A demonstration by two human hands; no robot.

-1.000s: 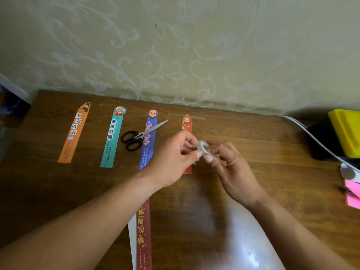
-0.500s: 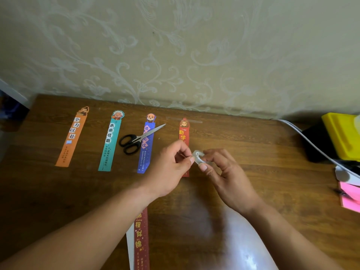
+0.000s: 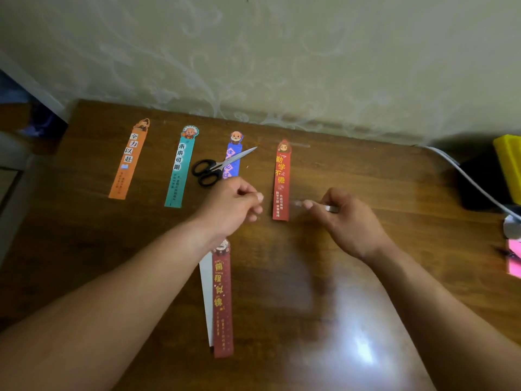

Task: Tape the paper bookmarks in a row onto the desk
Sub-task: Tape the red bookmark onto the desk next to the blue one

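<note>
Pinching hard on my feed: left hand (image 3: 234,206) has thumb and forefinger tips (image 3: 259,197) pressed together, other fingers curled under. It grips the end of a clear tape strip (image 3: 296,203), which shows only as a faint shimmer. Right hand (image 3: 348,221) fingers are curled round a small tape roll (image 3: 332,208), thumb and forefinger tip forward at the strip's other end. The hands are apart, and the strip is stretched between them, over the lower end of the red bookmark (image 3: 282,182). I can't tell if the strip touches the paper.

Red bookmark lies flat on the desk (image 3: 380,176), fourth in a row running left to right. A clear piece of tape (image 3: 300,145) crosses its top. To its left is the blue bookmark (image 3: 235,158), its lower part hidden behind the left hand. Black-handled scissors (image 3: 215,168) lie across it, blades pointing right and away. Then the teal bookmark (image 3: 181,167), and the orange bookmark (image 3: 128,162) at the far left. All four have their heads toward the wall (image 3: 282,66).

Nearer me, under the left wrist, a dark red bookmark (image 3: 222,300) lies on a white paper strip (image 3: 206,289), apart from the row.

Right edge: yellow box (image 3: 510,167), white cable (image 3: 468,180), black object (image 3: 476,190), pink notes (image 3: 515,262).
</note>
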